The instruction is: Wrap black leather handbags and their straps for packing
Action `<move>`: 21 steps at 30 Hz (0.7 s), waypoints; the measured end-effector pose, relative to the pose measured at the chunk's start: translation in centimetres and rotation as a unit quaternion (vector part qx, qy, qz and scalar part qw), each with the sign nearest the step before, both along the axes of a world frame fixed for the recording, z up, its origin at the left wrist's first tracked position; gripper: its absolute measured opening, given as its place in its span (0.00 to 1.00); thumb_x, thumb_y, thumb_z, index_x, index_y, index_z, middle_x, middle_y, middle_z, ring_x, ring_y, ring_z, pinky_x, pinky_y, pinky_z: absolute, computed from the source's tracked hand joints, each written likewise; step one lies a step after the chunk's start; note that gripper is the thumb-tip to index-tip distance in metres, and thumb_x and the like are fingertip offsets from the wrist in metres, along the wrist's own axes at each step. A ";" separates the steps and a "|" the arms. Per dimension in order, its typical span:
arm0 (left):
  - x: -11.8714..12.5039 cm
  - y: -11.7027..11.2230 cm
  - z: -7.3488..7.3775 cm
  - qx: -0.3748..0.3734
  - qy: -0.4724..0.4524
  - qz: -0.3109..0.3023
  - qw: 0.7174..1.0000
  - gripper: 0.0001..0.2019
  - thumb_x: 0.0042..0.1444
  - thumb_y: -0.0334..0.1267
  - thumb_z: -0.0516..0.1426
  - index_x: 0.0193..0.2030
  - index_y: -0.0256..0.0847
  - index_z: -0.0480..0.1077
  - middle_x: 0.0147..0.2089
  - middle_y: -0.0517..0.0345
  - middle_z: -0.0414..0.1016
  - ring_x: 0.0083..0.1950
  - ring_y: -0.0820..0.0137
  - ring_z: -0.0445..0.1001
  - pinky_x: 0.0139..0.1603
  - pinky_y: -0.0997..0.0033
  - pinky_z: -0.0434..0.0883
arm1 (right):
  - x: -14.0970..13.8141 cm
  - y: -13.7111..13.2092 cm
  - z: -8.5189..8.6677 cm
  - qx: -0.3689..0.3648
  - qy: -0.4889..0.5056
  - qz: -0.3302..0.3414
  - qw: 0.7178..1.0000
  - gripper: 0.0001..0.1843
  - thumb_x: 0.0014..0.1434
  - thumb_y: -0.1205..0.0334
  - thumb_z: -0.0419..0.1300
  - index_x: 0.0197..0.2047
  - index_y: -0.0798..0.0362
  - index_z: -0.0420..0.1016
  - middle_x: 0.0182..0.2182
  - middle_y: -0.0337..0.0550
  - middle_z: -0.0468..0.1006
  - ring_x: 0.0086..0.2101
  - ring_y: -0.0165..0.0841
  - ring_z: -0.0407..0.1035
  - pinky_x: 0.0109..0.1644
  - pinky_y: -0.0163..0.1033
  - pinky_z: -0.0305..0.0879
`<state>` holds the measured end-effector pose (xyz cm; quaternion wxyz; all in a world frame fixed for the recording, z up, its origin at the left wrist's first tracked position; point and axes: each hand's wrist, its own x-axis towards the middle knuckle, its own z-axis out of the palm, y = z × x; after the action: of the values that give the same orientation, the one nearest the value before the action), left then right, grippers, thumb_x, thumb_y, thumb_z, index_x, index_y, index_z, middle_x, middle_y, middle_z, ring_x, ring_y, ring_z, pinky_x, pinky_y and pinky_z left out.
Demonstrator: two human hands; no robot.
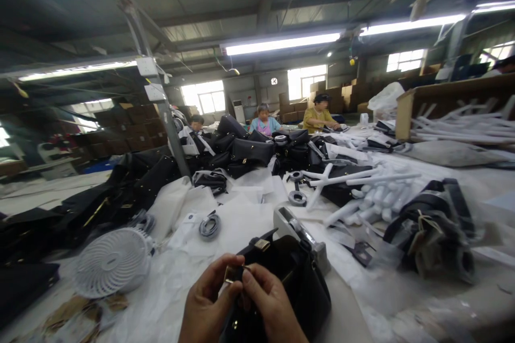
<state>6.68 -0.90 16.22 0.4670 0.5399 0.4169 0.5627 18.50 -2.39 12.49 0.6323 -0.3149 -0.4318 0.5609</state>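
A black handbag (309, 284) stands on the table right in front of me, with gold metal fittings on it. Both hands meet at its near left side. My left hand (211, 297) pinches a small gold-coloured buckle (230, 274) between thumb and forefinger. From the other side, my right hand (267, 295) closes thumb and fingers on the dark strap end at that buckle; the fingers partly hide it. Another gold clasp (262, 245) shows on the bag above my hands. Just behind the bag is a grey tape dispenser (322, 257), partly covered by it.
A white fan (112, 262) stands at left. Rolled straps (210, 226) lie on white sheets ahead. Black bags (253, 151) are heaped farther back, near white foam rods (374, 201). A wrapped dark bundle (434, 230) is at right. Several people sit across the table.
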 end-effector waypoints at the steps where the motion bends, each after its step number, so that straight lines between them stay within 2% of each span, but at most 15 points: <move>1: -0.1 0.0 -0.1 0.004 0.004 0.007 1.000 0.19 0.40 0.49 0.71 0.39 0.45 0.79 0.41 0.56 0.83 0.45 0.61 0.79 0.45 0.74 0.75 | -0.3 0.1 -0.2 -0.003 0.002 -0.004 1.000 0.27 0.58 0.37 0.62 0.30 0.56 0.69 0.22 0.34 0.61 0.25 0.27 0.54 0.30 0.33 0.51; 5: -0.1 -0.2 -0.8 -0.026 0.007 0.029 0.999 0.21 0.42 0.52 0.70 0.40 0.45 0.77 0.36 0.59 0.82 0.30 0.66 0.77 0.28 0.75 0.73 | -1.6 0.3 -0.9 0.003 0.034 -0.011 0.999 0.30 0.57 0.33 0.60 0.34 0.56 0.72 0.22 0.34 0.61 0.24 0.26 0.52 0.29 0.33 0.50; 8: -0.1 -0.3 -1.2 -0.040 -0.001 0.032 0.999 0.21 0.43 0.54 0.69 0.42 0.46 0.76 0.31 0.60 0.81 0.26 0.69 0.75 0.25 0.76 0.72 | -1.8 0.1 -0.9 -0.001 0.027 -0.001 1.000 0.32 0.53 0.31 0.61 0.36 0.56 0.75 0.22 0.35 0.60 0.24 0.27 0.52 0.29 0.33 0.51; 11: -1.3 -0.1 -1.1 -0.024 0.017 -0.002 1.000 0.19 0.44 0.51 0.69 0.42 0.47 0.78 0.41 0.57 0.83 0.36 0.64 0.80 0.36 0.74 0.76 | -1.0 -0.3 -0.5 -0.026 -0.020 0.002 0.999 0.31 0.53 0.32 0.62 0.36 0.57 0.77 0.21 0.35 0.59 0.23 0.27 0.51 0.28 0.34 0.49; 14: -4.0 0.7 -0.1 -0.019 0.110 -0.081 0.990 0.18 0.47 0.48 0.68 0.46 0.49 0.79 0.50 0.54 0.82 0.49 0.57 0.80 0.47 0.70 0.76 | -0.1 -0.7 0.2 -0.030 -0.113 -0.025 0.993 0.30 0.57 0.34 0.59 0.36 0.57 0.80 0.20 0.36 0.61 0.23 0.28 0.52 0.28 0.35 0.50; 16: -5.8 1.3 1.3 -0.010 0.213 -0.123 0.969 0.18 0.50 0.47 0.67 0.48 0.50 0.79 0.49 0.54 0.82 0.48 0.57 0.80 0.47 0.68 0.76 | 0.4 -0.8 0.9 -0.017 -0.181 -0.025 0.983 0.28 0.59 0.37 0.58 0.38 0.56 0.81 0.22 0.39 0.67 0.24 0.30 0.57 0.30 0.35 0.54; 18: -6.9 1.7 3.3 0.011 0.320 -0.149 0.936 0.17 0.52 0.47 0.65 0.49 0.51 0.79 0.43 0.55 0.84 0.43 0.59 0.80 0.43 0.70 0.76 | 0.9 -0.7 1.7 -0.005 -0.227 -0.006 0.974 0.23 0.61 0.43 0.58 0.39 0.55 0.82 0.26 0.41 0.74 0.28 0.33 0.64 0.33 0.36 0.58; 21: -6.8 2.1 6.5 0.069 0.469 -0.214 0.854 0.15 0.53 0.41 0.65 0.49 0.51 0.78 0.40 0.59 0.83 0.38 0.64 0.78 0.38 0.73 0.72 | 1.6 -0.3 3.0 0.002 -0.274 0.054 0.960 0.15 0.61 0.53 0.59 0.38 0.55 0.81 0.31 0.41 0.78 0.33 0.35 0.68 0.37 0.34 0.60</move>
<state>-0.14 1.25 22.68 0.2865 0.8467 0.4203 0.1560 20.07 -2.74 15.53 0.4593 -0.4313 -0.6058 0.4858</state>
